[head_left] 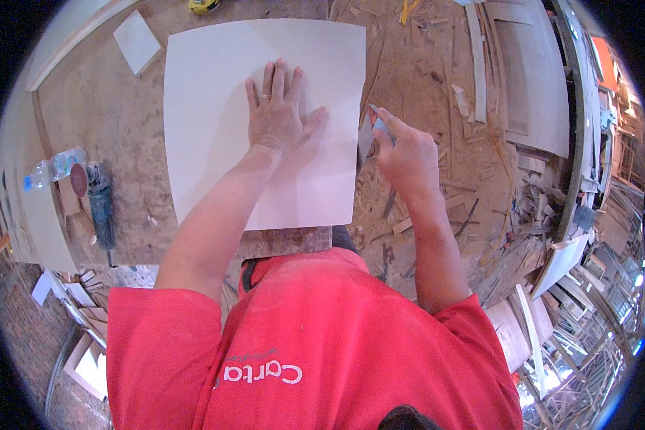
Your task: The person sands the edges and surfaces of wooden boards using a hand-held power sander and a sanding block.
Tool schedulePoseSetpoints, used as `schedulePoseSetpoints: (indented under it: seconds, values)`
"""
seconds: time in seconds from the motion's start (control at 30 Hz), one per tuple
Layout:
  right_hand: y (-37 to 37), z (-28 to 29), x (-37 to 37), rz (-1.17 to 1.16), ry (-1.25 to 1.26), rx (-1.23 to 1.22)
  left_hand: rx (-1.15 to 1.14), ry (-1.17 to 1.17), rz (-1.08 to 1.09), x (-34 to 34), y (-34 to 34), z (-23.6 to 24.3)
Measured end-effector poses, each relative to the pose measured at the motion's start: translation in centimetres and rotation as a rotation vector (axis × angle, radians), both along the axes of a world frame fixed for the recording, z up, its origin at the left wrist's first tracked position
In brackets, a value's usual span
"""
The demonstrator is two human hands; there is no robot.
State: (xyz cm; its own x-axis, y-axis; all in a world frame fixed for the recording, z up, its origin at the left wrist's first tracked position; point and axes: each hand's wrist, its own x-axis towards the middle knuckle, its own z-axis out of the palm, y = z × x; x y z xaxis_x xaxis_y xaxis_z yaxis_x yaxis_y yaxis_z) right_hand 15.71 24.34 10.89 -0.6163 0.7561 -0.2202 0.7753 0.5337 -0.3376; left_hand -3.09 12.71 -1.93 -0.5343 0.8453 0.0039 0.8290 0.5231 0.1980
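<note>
A large white rectangular panel [208,93] lies flat on the brown workbench [140,215], its right side jutting out past the bench edge. My left hand [278,118] presses on the middle of the panel, palm down with fingers spread. Beside the panel's right edge, my right hand [408,154] is closed around a flat-bladed hand tool [366,137]. The grey blade stands close along that edge; whether it touches cannot be made out. My fingers hide most of the handle, so the tool's exact kind is unclear.
Left on the bench are an angle grinder [101,208], a clear plastic bottle [66,161] and a small white offcut [137,41]. A yellow tool [203,6] sits at the far edge. Wood scraps [473,172] litter the floor at right, near leaning boards [534,79].
</note>
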Motion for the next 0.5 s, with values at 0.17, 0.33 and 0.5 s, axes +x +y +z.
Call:
schedulePoseSetpoints:
  seconds: [0.17,0.33,0.5]
  values:
    - [1.1,-2.2,-0.4,-0.002,0.037,0.013,0.011,-0.014,-0.014,-0.1,0.5,-0.2]
    - [1.1,-1.0,-1.2,-0.012,0.013,-0.038,-0.004,-0.030,-0.017,0.1,-0.1,0.1]
    - [1.8,-1.9,-1.6,0.012,0.056,0.007,0.036,-0.042,-0.029,-0.1,0.1,-0.3]
